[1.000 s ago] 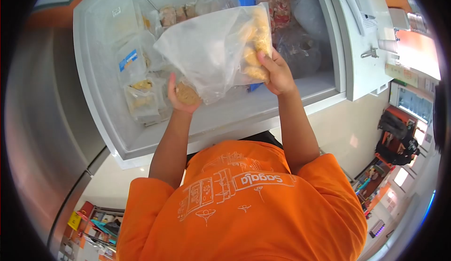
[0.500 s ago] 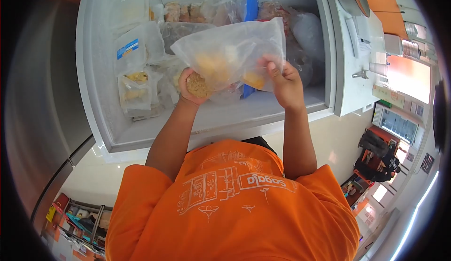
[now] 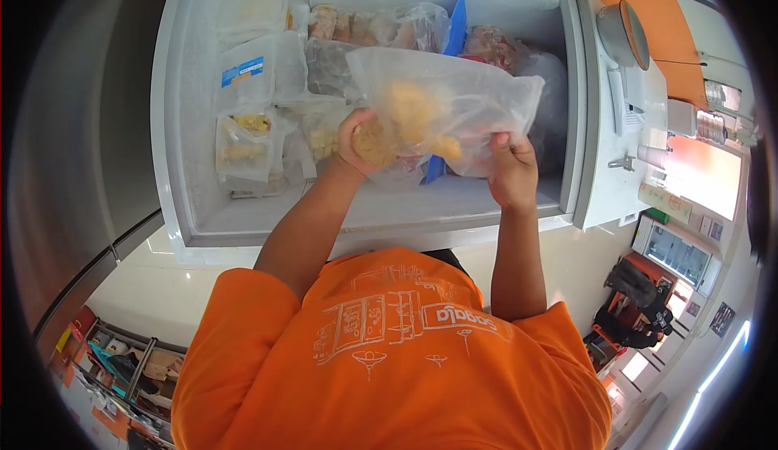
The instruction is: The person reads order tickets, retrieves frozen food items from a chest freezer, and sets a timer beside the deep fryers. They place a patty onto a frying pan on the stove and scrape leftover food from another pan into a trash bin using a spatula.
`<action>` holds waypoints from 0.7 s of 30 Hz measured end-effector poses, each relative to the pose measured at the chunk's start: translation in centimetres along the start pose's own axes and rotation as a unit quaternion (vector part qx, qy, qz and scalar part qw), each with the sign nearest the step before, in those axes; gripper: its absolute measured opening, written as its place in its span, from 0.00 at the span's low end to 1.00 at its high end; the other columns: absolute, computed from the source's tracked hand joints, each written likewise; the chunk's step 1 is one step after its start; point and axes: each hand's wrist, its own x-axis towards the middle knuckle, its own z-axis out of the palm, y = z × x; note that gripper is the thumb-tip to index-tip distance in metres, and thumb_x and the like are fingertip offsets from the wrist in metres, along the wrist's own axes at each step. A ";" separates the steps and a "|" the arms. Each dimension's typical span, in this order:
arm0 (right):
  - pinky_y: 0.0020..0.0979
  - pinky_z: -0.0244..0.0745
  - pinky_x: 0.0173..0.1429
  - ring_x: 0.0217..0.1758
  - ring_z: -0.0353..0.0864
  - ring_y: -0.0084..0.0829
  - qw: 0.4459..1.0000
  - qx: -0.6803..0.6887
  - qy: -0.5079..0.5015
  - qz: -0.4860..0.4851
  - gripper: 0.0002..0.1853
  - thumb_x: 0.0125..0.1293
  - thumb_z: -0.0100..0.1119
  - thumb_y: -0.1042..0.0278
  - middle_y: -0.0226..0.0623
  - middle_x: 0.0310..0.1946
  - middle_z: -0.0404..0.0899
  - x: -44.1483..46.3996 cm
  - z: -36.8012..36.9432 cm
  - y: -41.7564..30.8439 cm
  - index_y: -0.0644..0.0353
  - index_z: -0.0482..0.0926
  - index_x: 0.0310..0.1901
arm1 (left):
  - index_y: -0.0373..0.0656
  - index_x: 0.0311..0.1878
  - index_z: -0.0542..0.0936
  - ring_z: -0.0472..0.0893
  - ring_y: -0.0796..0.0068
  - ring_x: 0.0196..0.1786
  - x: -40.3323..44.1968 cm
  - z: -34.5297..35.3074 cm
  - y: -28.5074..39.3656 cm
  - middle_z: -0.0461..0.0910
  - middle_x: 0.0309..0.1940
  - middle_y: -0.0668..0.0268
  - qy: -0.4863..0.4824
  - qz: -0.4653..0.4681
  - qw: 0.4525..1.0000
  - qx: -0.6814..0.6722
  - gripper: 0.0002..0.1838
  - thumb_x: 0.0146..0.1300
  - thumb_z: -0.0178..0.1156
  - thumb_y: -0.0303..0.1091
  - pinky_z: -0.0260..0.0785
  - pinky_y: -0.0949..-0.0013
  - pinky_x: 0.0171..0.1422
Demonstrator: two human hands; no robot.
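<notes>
**Cloudy, translucent plastic bag [image 3: 474, 98] between your hands, over the open white chest freezer [image 3: 324, 217]**

The bag hangs above the freezer's middle, toward its near side, with soft-edged yellow lumps [image 3: 412, 110] showing through the film, mostly in its left half. Looks light to moderate; the film likely limp and slick, more so if frosted. Contents will probably slide toward whichever end dips. Best hold, I'd judge: a fold of film at the right, with support beneath the lumps.

Your left hand [image 3: 355, 142] is part-curled around a round, tan, rough-surfaced disc [image 3: 374, 144], at the bag's left edge. Whether those fingers also grip film, cannot tell. Disc looks firm but perhaps crumbly; take it by its rim.

Your right hand [image 3: 513, 168] is nearly closed, thumb pinching the bag's near right part against the fingers.

Below and around: upright flat blue panel [image 3: 456, 25] on the far side, and to the left a clear bag with a blue label [image 3: 243, 72].
</notes>
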 end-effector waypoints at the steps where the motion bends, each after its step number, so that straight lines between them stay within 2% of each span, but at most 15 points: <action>1: 0.32 0.76 0.55 0.49 0.79 0.28 1.000 -0.002 -0.001 0.000 0.16 0.73 0.54 0.58 0.35 0.47 0.81 -0.2 -0.2 0.0 0.62 0.78 0.52 | 0.49 0.69 0.67 0.69 0.50 0.68 0.1 -0.6 -0.2 0.70 0.66 0.59 -0.001 0.001 1.000 -0.001 0.34 0.60 0.51 0.51 0.61 0.34 0.66; 3: 0.37 0.78 0.55 0.53 0.79 0.33 0.995 0.024 0.066 0.065 0.21 0.71 0.57 0.55 0.38 0.51 0.78 -0.1 -0.1 -0.5 0.60 0.74 0.58 | 0.45 0.66 0.70 0.74 0.51 0.63 0.7 -1.1 0.0 0.74 0.62 0.57 -0.048 -0.010 0.997 0.057 0.32 0.58 0.52 0.49 0.67 0.36 0.59; 4: 0.37 0.78 0.55 0.53 0.79 0.33 0.996 0.023 0.064 0.064 0.21 0.71 0.57 0.55 0.38 0.51 0.78 -0.1 -0.3 -0.6 0.60 0.74 0.58 | 0.45 0.66 0.70 0.74 0.51 0.63 0.8 -1.4 0.0 0.74 0.62 0.57 -0.050 -0.008 0.997 0.057 0.32 0.58 0.52 0.49 0.67 0.36 0.59; 6: 0.46 0.74 0.60 0.63 0.73 0.39 0.995 0.097 -0.029 0.013 0.33 0.67 0.62 0.50 0.39 0.60 0.71 -0.6 -1.1 -0.5 0.56 0.63 0.67 | 0.40 0.63 0.71 0.80 0.50 0.53 0.2 -0.2 -0.4 0.77 0.55 0.52 -0.093 -0.005 0.996 0.010 0.28 0.60 0.52 0.40 0.74 0.43 0.52; 7: 0.46 0.74 0.60 0.63 0.73 0.39 0.995 0.095 -0.029 0.013 0.33 0.67 0.62 0.50 0.39 0.60 0.71 -0.8 -1.0 -0.3 0.56 0.63 0.67 | 0.40 0.63 0.71 0.80 0.50 0.53 0.0 0.4 -0.6 0.77 0.55 0.52 -0.094 -0.006 0.996 0.008 0.28 0.60 0.52 0.40 0.74 0.43 0.52; 9: 0.52 0.66 0.68 0.70 0.64 0.40 0.948 0.286 -0.138 -0.021 0.45 0.61 0.66 0.45 0.37 0.67 0.62 -1.1 0.2 0.2 0.52 0.53 0.73 | 0.43 0.60 0.73 0.79 0.55 0.51 -0.3 2.1 -0.7 0.78 0.55 0.57 -0.037 -0.001 0.998 0.054 0.25 0.61 0.53 0.42 0.73 0.51 0.45; 10: 0.52 0.66 0.68 0.70 0.64 0.40 0.948 0.285 -0.139 -0.022 0.45 0.61 0.66 0.45 0.37 0.67 0.62 -1.5 0.8 1.0 0.52 0.53 0.73 | 0.43 0.60 0.73 0.79 0.55 0.51 -0.1 2.4 -0.9 0.78 0.55 0.57 -0.039 0.000 0.998 0.054 0.25 0.61 0.53 0.42 0.73 0.51 0.45; 12: 0.52 0.60 0.71 0.74 0.57 0.40 0.907 0.412 -0.068 -0.054 0.51 0.59 0.69 0.44 0.34 0.70 0.56 -1.9 2.1 2.9 0.51 0.48 0.75 | 0.44 0.58 0.74 0.80 0.58 0.49 0.6 3.3 -1.2 0.79 0.53 0.57 -0.046 0.018 0.999 0.024 0.21 0.65 0.53 0.41 0.75 0.54 0.45; 13: 0.52 0.60 0.71 0.74 0.57 0.40 0.907 0.410 -0.073 -0.054 0.51 0.59 0.69 0.44 0.34 0.70 0.56 -1.6 2.5 3.0 0.51 0.48 0.75 | 0.44 0.58 0.74 0.80 0.58 0.49 0.9 3.8 -1.3 0.79 0.53 0.57 -0.049 0.022 0.998 0.024 0.21 0.65 0.53 0.41 0.75 0.54 0.45; 15: 0.49 0.63 0.69 0.72 0.61 0.39 0.986 0.159 0.039 -0.037 0.51 0.59 0.69 0.45 0.35 0.68 0.60 -1.5 3.2 3.2 0.52 0.47 0.75 | 0.45 0.57 0.75 0.80 0.60 0.48 0.8 5.4 -1.6 0.79 0.51 0.59 0.045 -0.006 0.999 -0.017 0.19 0.68 0.54 0.44 0.75 0.54 0.44; 16: 0.44 0.68 0.66 0.66 0.68 0.37 0.978 0.197 0.033 -0.065 0.42 0.63 0.67 0.55 0.38 0.62 0.67 -0.9 3.2 3.4 0.58 0.54 0.72 | 0.45 0.57 0.75 0.80 0.60 0.48 0.8 5.2 -1.8 0.79 0.51 0.59 0.047 -0.008 0.999 -0.018 0.19 0.68 0.54 0.44 0.75 0.54 0.44; 17: 0.44 0.68 0.66 0.66 0.68 0.37 0.977 0.198 0.038 -0.065 0.42 0.63 0.67 0.55 0.38 0.62 0.67 -0.6 3.1 3.4 0.58 0.54 0.72 | 0.46 0.57 0.75 0.80 0.61 0.49 0.9 5.1 -1.9 0.79 0.51 0.60 0.018 -0.027 0.999 0.010 0.19 0.68 0.55 0.45 0.75 0.55 0.44; 19: 0.41 0.67 0.66 0.64 0.69 0.36 0.981 0.127 0.145 -0.019 0.31 0.67 0.63 0.65 0.41 0.60 0.68 0.2 2.7 3.1 0.57 0.60 0.68 | 0.47 0.57 0.75 0.80 0.63 0.50 1.2 5.3 -2.0 0.80 0.50 0.61 -0.017 -0.044 0.998 0.041 0.19 0.68 0.55 0.46 0.75 0.56 0.44; 20: 0.41 0.67 0.66 0.64 0.69 0.36 0.981 0.127 0.144 -0.021 0.31 0.67 0.63 0.65 0.41 0.60 0.68 0.1 2.6 2.7 0.57 0.60 0.68 | 0.48 0.58 0.75 0.79 0.63 0.51 0.9 5.9 -2.1 0.80 0.51 0.62 0.020 -0.041 0.998 0.036 0.21 0.69 0.54 0.49 0.75 0.57 0.44; 21: 0.39 0.68 0.66 0.62 0.71 0.35 0.979 0.147 0.132 -0.050 0.25 0.68 0.60 0.70 0.42 0.58 0.71 -0.2 2.7 2.0 0.58 0.64 0.64 | 0.49 0.59 0.75 0.79 0.64 0.53 0.8 6.2 -2.1 0.79 0.53 0.63 0.058 -0.035 0.997 0.031 0.23 0.69 0.52 0.53 0.75 0.58 0.43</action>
